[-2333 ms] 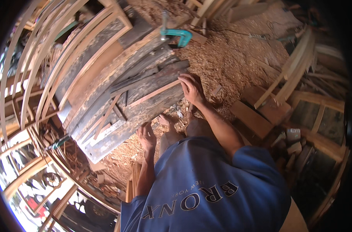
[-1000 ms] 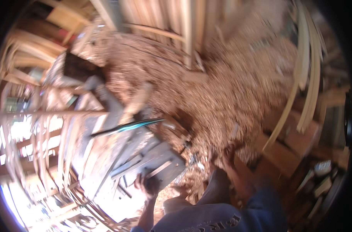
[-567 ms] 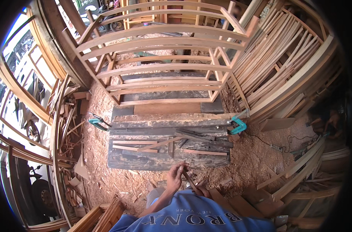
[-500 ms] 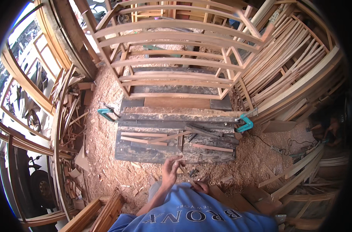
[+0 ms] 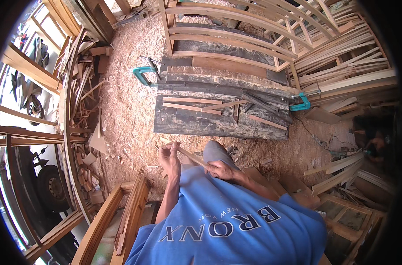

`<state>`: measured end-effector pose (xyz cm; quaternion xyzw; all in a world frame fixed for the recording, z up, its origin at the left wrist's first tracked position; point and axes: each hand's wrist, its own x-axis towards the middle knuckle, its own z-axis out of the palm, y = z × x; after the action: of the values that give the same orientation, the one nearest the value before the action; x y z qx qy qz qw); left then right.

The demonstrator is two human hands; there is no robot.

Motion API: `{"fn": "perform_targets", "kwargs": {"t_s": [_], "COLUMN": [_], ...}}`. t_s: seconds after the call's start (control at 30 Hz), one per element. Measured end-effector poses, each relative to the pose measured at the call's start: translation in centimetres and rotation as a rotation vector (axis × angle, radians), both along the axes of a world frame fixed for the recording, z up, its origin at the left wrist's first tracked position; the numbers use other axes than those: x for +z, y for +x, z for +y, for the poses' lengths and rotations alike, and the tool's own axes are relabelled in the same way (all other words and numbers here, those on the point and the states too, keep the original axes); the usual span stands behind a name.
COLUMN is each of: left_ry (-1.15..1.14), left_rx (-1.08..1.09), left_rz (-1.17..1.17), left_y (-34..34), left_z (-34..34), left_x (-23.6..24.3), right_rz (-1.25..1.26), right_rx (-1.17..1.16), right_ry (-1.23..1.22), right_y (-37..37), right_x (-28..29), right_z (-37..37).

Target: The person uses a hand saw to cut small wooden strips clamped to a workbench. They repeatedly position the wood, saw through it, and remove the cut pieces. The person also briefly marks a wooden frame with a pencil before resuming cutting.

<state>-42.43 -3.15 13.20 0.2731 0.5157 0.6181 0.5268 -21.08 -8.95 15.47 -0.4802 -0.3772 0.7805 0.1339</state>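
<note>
A: Item one, hands?

B: Left hand (image 5: 169, 155), fingers curled round one end of a thin wooden strip (image 5: 187, 154). Right hand (image 5: 220, 169), closed on the other end. The strip slants between them, held in the air in front of the blue shirt (image 5: 236, 221), just short of the near edge of the workbench (image 5: 196, 123).

A: Item two, the bench?

B: Dark, weathered planks. Several loose pale slats (image 5: 190, 107) lie across the middle of its top. A teal clamp (image 5: 143, 74) grips the far left corner; a second teal clamp (image 5: 301, 104) sits at the right edge.

A: Surroundings?

B: Sawdust floor (image 5: 126, 110). Curved wooden frames (image 5: 236, 26) behind the far edge. Offcut pile (image 5: 84, 115) well to the left.
</note>
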Motion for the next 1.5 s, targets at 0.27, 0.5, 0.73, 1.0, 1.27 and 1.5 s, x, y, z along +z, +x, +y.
{"fn": "perform_targets", "kwargs": {"t_s": [0.27, 0.5, 0.73, 1.0, 1.27, 1.5], "left_ry": [-0.195, -0.914, -1.129, -1.04, -1.075, -1.012], "left_rx": [0.317, -0.028, 0.201, 0.109, 0.212, 0.14], "left_rz": [0.009, 0.76, 0.184, 0.479, 0.133, 0.028], "left_y": [-4.6, -14.9, -15.3, -8.2, -12.8, -26.3], "left_z": [1.3, -11.6, -22.6, -25.1, -23.0, -17.8], "left_x": [-7.4, -15.8, -16.4, -17.5, -16.7, -19.3], "right_rz": [-1.053, -0.956, -0.857, -0.903, -1.003, -1.169], "right_rx": [0.058, 0.175, 0.138, 0.404, 0.412, 0.443], "right_ry": [0.902, 1.484, 1.398, 1.169, 1.129, 0.927], "right_y": [6.3, 17.1, 12.9, 0.5, -1.3, -4.0], "right_x": [-2.4, -8.3, -9.0, -9.0, -10.0, -9.8], "right_z": [6.8, 19.6, 24.0, 27.2, 25.0, 26.8]}}
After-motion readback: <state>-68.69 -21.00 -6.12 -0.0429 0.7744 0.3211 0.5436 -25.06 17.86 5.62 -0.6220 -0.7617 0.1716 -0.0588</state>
